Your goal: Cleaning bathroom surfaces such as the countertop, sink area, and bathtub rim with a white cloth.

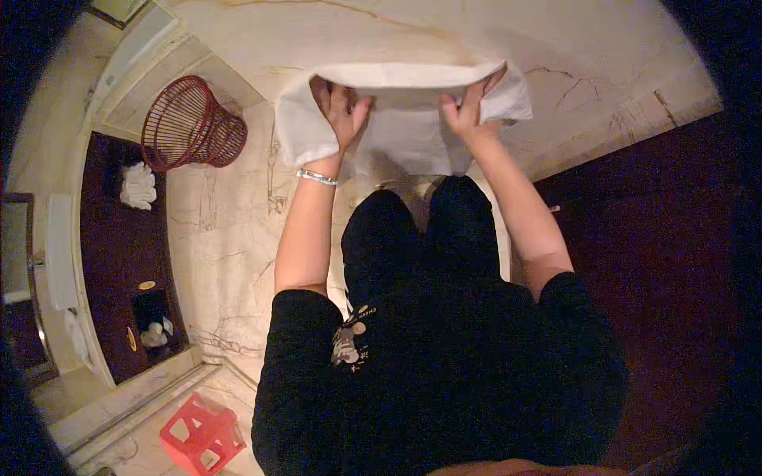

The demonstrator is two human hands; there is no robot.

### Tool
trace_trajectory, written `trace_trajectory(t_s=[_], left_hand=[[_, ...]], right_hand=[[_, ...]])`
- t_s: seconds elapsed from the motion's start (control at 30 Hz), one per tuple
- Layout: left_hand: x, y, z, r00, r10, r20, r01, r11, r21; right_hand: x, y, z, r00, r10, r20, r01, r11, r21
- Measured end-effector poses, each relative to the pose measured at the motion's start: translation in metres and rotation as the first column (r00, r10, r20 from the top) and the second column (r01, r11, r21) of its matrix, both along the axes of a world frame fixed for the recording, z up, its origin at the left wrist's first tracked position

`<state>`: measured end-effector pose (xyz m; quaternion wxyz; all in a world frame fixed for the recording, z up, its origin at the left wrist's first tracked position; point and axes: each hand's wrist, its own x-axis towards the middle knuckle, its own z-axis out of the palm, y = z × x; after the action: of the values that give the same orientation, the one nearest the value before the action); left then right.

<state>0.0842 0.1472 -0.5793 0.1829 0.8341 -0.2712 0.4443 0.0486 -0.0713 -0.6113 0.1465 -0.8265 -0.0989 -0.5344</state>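
A white cloth, seemingly a towel (411, 76), is spread between my two hands in front of my knees. Its far edge is folded over towards me, and the rest hangs below. My left hand (345, 116) holds the left end, with its fingers partly tucked beneath the fold and its thumb up. At the right end, my right hand (467, 116) grips the cloth the same way. The outer fingers of both hands are partly hidden by the fabric. A pale bracelet (317, 177) circles my left wrist.
On my left, a reddish-brown slatted basket (181, 125) lies tilted near a dark recessed shelf (113, 250). That shelf bears a crumpled white cloth (139, 185) and small items. A red plastic stool (199, 431) stands at lower left. A dark surface (649, 285) fills the right side.
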Motion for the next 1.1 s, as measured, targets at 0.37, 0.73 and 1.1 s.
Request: trace_trajectory(t_s=[0.37, 0.73, 1.1], left_hand=[[-0.019, 0.014, -0.047, 0.98, 0.02, -0.197, 0.003, 0.993, 0.117], [0.006, -0.006, 0.068, 0.97, 0.093, 0.225, -0.125, 0.983, 0.136], [0.007, -0.006, -0.008, 0.992, 0.004, 0.129, -0.006, 1.0, 0.019]], right_hand=[[-0.02, 0.003, -0.035, 0.977, -0.113, -0.178, 0.109, 0.993, -0.037], [0.014, -0.001, 0.067, 0.985, 0.139, 0.105, -0.15, 0.983, 0.105], [0.021, -0.006, -0.017, 0.985, 0.015, 0.17, -0.022, 0.999, 0.038]])
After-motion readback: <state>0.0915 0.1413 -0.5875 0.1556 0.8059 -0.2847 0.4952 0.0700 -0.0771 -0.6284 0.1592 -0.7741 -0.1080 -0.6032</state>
